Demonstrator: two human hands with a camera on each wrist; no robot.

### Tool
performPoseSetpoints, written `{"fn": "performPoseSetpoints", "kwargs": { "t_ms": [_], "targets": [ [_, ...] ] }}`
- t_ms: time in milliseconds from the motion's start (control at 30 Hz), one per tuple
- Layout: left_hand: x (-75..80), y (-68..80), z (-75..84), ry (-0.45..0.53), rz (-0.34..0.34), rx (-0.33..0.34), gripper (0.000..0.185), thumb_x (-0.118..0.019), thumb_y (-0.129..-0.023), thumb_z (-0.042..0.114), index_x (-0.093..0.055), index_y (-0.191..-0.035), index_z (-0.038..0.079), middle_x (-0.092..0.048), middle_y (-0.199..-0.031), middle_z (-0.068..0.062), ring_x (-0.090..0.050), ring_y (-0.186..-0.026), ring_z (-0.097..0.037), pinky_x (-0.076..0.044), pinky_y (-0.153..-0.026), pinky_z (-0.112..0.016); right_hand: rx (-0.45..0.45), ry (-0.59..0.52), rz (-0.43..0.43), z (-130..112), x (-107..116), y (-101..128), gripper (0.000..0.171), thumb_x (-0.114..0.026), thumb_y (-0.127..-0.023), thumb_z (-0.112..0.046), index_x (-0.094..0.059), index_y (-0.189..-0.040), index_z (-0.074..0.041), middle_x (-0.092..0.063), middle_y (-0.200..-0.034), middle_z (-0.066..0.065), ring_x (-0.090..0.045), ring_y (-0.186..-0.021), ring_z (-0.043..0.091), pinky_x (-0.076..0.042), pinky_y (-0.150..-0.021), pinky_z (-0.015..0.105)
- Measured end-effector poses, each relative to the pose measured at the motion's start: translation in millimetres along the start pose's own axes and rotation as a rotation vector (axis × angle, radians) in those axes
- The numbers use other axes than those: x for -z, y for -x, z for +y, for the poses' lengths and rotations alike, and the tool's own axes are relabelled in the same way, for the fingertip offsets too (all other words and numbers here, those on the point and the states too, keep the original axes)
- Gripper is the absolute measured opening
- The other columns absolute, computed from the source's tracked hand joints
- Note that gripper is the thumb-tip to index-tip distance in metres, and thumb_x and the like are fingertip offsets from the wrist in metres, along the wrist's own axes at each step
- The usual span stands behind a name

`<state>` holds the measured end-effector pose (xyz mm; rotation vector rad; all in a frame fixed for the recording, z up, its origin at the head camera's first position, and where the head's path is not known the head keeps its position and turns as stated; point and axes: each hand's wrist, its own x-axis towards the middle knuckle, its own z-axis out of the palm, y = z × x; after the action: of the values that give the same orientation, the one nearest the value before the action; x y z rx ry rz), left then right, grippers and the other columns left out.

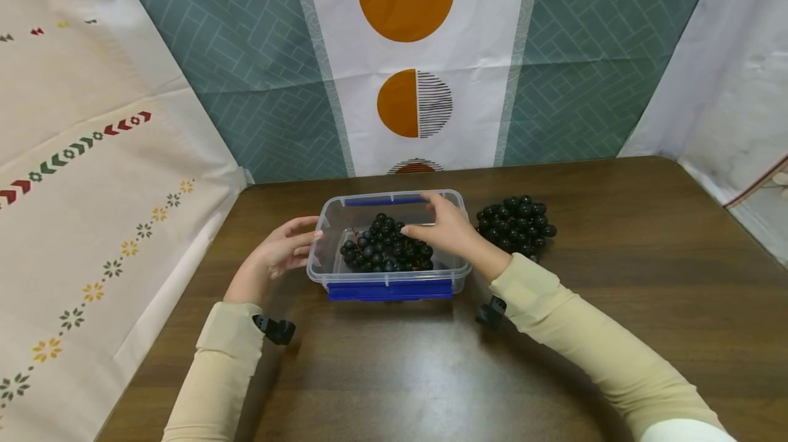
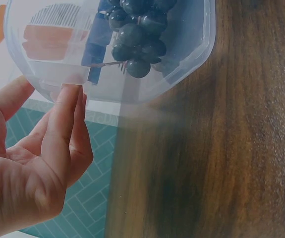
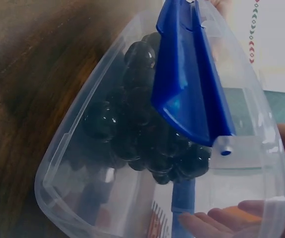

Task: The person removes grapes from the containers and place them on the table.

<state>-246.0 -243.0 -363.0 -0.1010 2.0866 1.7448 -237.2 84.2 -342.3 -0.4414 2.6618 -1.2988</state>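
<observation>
Your hands at the clear plastic box of dark grapes

Your left hand (image 1: 284,249) lies open, its straight fingertips (image 2: 72,94) touching the left wall of the clear rectangular plastic box with blue clip handles (image 1: 389,289), which sits mid-table on the dark brown wooden table (image 1: 615,305). Your right hand (image 1: 444,228) reaches over the box with relaxed, empty fingers just above the bunch of dark purple grapes (image 1: 386,248) inside. A second bunch of dark grapes (image 1: 516,221) lies on the table just right of the box.
</observation>
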Motion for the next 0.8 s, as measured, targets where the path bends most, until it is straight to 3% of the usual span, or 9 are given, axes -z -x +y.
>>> {"fn": "performPoseSetpoints", "kwargs": {
  "t_ms": [567, 800],
  "targets": [
    [-0.8, -2.0, -3.9, 0.042, -0.002, -0.02, 0.061, -0.062, -0.093, 0.021, -0.032, -0.145, 0.013, -0.062, -0.106, -0.005, -0.066, -0.092, -0.017, -0.057, -0.074, -0.03, -0.104, 0.051, -0.075, -2.4, -13.4, -11.3, 0.074, -0.065, -0.088, -0.037, -0.032, -0.145, -0.004, -0.04, -0.144, 0.023, -0.045, -0.128, 0.037, -0.042, -0.101, 0.051],
    [0.3, -1.4, -4.6, 0.028, -0.001, -0.019, 0.062, -0.062, -0.093, 0.023, -0.03, -0.146, 0.012, -0.061, -0.107, -0.005, -0.066, -0.092, -0.015, -0.057, -0.075, -0.03, -0.099, 0.052, -0.095, 2.1, -20.6, -13.1, 0.073, -0.064, -0.089, -0.036, -0.033, -0.144, 0.0, -0.043, -0.142, 0.024, -0.046, -0.127, 0.037, -0.043, -0.1, 0.05]
  ]
}}
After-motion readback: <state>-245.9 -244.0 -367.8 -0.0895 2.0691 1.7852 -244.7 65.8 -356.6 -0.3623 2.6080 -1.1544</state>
